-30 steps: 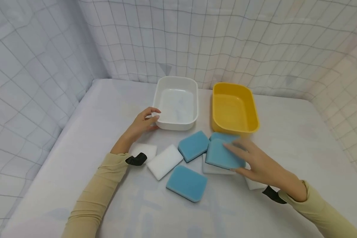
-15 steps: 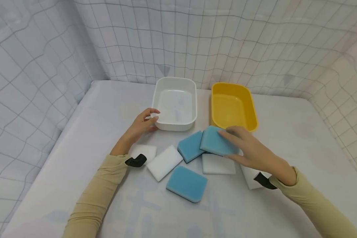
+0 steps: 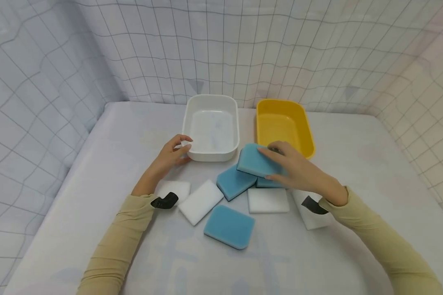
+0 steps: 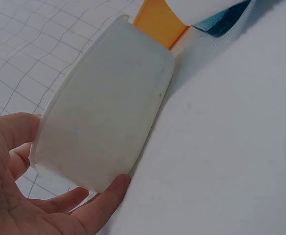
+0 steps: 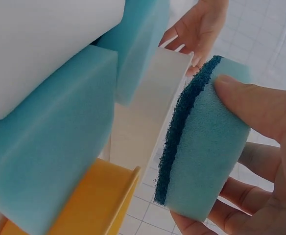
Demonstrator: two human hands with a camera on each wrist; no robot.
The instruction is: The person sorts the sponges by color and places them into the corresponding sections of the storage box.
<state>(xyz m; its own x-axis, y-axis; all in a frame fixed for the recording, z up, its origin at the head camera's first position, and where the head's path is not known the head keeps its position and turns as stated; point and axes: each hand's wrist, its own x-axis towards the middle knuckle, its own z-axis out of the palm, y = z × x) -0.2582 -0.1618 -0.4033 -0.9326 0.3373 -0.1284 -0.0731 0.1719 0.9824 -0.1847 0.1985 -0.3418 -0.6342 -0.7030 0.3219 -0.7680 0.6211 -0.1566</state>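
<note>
My left hand (image 3: 167, 159) grips the near left corner of a white plastic tub (image 3: 211, 157), with fingers at the rim and others against the outer wall in the left wrist view. My right hand (image 3: 299, 169) holds a blue sponge (image 3: 256, 161) between thumb and fingers. A dark scouring layer covers one face of this sponge (image 5: 206, 137), seen in the right wrist view. In the head view it overlaps a second blue sponge (image 3: 234, 181) and a third blue sponge (image 3: 268, 182), and lies before the yellow tub's near left corner.
The yellow tub (image 3: 279, 127) stands right of the white one. Nearer lie another blue sponge (image 3: 229, 227) and several white sponges, among them one in the middle (image 3: 268, 200), one slanted (image 3: 201, 203) and one under my right wrist (image 3: 310, 219). A grid-patterned cloth (image 3: 221, 49) hangs behind.
My right hand has moved up and left with the blue sponge, from over the middle white sponge toward the tubs. My left hand stays on the white tub.
</note>
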